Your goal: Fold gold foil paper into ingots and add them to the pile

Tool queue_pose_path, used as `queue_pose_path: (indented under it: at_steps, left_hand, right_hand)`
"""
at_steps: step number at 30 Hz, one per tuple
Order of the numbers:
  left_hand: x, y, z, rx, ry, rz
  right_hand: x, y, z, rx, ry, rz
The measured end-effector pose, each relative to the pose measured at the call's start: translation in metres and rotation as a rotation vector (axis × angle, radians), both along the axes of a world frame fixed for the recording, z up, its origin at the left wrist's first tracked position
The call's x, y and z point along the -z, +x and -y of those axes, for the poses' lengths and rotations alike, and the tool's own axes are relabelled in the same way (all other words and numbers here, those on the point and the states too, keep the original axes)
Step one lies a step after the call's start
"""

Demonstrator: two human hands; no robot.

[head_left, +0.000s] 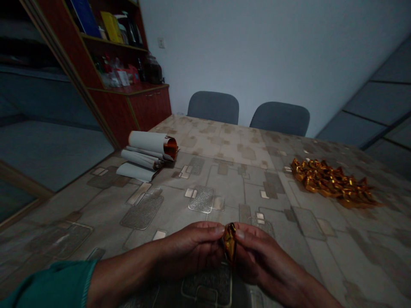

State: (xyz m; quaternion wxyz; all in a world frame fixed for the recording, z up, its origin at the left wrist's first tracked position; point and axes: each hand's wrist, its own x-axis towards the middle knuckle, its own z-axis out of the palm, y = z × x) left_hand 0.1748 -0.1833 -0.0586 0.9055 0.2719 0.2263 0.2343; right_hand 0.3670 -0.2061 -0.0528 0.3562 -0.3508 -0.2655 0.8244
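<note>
My left hand (pixel 192 250) and my right hand (pixel 260 256) meet low in the middle of the view, just above the patterned tabletop (pixel 224 184). Between their fingertips they pinch a small gold foil-wrapped piece (pixel 230 243), likely a sweet, held upright. Its lower end is partly shaded by my fingers. To the right, a flat heap of similar gold foil pieces (pixel 330 183) lies well away from both hands. A green sleeve (pixel 48 284) covers my left forearm.
Rolled and flat grey sheets (pixel 144 156), one roll with an orange inside, lie at the table's left edge. A reddish-brown cabinet with shelves (pixel 141 107) stands behind them. Two grey chair backs (pixel 247 111) rise beyond the far edge.
</note>
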Motion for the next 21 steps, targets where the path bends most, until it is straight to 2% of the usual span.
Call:
queue_pose_path:
  at_steps: [3,10,14,21]
  left_hand:
    - [-0.0013,0.0006,-0.0011,0.002,0.024,-0.023]
    - [-0.0051,0.0015,-0.0008,-0.015,0.016,-0.046]
    - [-0.0018,0.0008,-0.0009,-0.024,-0.011,-0.044]
    - [0.0022,0.0003,-0.0013,-0.017,-0.073,-0.043]
  right_hand:
    - [0.0002,0.0,0.0005,0.009,-0.011,-0.027]
    - [-0.0029,0.0019,0.0041,-0.043,0.174,0.052]
    - [0.0003,0.0015,0.0046,-0.058,0.248,0.152]
    - [0.007,-0.0069,0.0041,-0.013,0.243,0.309]
